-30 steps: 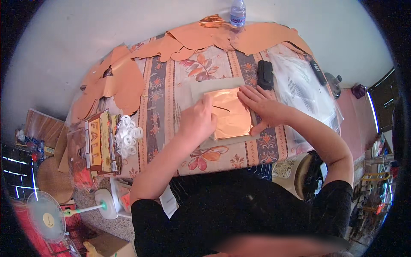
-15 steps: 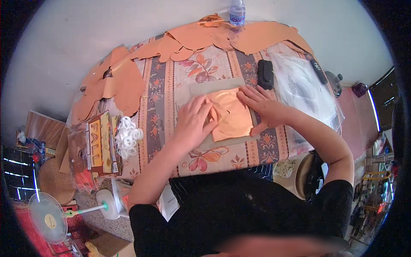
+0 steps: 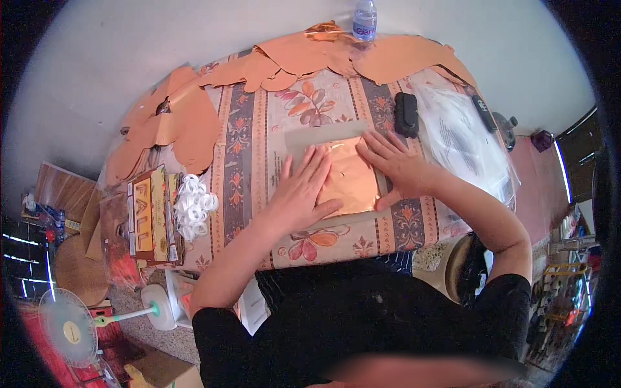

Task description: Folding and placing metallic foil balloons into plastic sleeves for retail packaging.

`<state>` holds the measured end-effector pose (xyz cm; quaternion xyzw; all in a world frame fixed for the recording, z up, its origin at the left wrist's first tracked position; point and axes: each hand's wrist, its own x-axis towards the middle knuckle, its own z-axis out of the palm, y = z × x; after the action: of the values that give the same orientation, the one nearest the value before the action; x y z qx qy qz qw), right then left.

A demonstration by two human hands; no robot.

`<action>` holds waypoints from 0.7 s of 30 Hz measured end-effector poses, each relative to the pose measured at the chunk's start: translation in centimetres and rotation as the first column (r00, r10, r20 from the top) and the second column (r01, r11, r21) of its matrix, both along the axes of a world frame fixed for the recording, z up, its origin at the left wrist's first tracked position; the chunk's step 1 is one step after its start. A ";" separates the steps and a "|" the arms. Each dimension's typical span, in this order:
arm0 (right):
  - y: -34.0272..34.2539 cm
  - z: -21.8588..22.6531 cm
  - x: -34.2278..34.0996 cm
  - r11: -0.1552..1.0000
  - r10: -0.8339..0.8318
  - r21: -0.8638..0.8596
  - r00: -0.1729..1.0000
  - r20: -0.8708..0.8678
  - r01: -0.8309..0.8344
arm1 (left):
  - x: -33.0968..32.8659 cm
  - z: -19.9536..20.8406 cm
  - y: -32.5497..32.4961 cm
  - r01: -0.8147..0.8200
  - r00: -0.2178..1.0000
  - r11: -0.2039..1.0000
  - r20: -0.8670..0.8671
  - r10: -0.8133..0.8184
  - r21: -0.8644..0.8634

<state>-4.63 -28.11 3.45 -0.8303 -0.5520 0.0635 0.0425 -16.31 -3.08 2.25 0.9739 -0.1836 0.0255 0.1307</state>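
A shiny copper-coloured foil sheet, folded into a rough square, lies in front of me. Beneath it is a clear plastic bag, whose edges show around the foil. My left hand rests flat on the foil's left side, fingers stretched out and thumb pointing right. On the right side, my right hand lies spread, its fingertips at the upper right corner and its thumb by the lower right edge. Neither hand grips anything. The foil's left edge is hidden under my left hand.
Orange cut-out sheets line the table's far side, with a water bottle behind them. At left are a stack of printed cards and white ribbon coils. A black case and clear plastic bags lie right.
My left hand has gone from curled fingers at the foil's left edge to lying flat on it. The lifted left edge is now pressed down. My right hand stays nearly in place.
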 end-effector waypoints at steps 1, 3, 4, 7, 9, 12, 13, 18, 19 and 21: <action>0.2 -0.1 0.0 1.000 0.005 0.016 1.000 -0.002 -0.005 | 0.0 -0.1 0.0 0.002 1.000 1.000 0.011 -0.001 -0.004; 0.7 -0.2 -0.2 0.999 0.012 0.030 1.000 -0.005 -0.012 | 0.1 -0.2 -0.1 0.008 1.000 1.000 0.027 -0.009 0.026; 1.0 -0.1 -0.3 1.000 0.011 0.019 1.000 -0.008 -0.011 | 0.1 -0.3 -0.1 0.016 0.999 0.998 0.044 -0.018 0.056; 2.2 -0.2 -0.9 0.999 0.024 0.032 1.000 -0.007 -0.024 | 0.1 -0.4 -0.1 0.035 0.998 0.999 0.050 -0.036 0.013; 3.1 -0.5 -1.4 0.998 0.035 0.055 0.999 -0.005 -0.035 | 0.3 -0.6 -0.2 0.036 0.999 0.999 0.038 -0.037 0.013; 4.9 -0.9 -2.1 0.999 0.023 0.048 1.000 -0.003 -0.022 | 0.3 -0.9 -0.2 0.037 0.999 0.999 0.026 -0.036 -0.016; 5.6 -0.9 -2.4 0.999 0.016 0.050 1.000 -0.006 -0.015 | 0.2 -1.0 -0.2 0.035 0.999 0.998 0.026 -0.034 -0.044; 6.9 -1.7 -2.8 0.995 0.010 0.098 1.000 0.004 -0.010 | 0.2 -1.2 0.1 0.042 0.995 0.999 0.086 -0.041 -0.009; 6.9 -1.5 -3.0 0.998 -0.010 0.062 1.000 -0.008 0.010 | 0.0 -1.2 0.2 0.059 0.991 0.998 0.118 -0.059 0.006; 6.8 -1.4 -3.1 0.999 -0.038 0.032 0.999 -0.015 0.038 | -0.2 -0.4 0.2 0.054 0.990 0.997 0.135 -0.046 -0.052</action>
<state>-7.71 -21.36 2.07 -0.8393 -0.5369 0.0597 0.0613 -16.48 -2.92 1.84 0.9611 -0.2157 0.0925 0.1458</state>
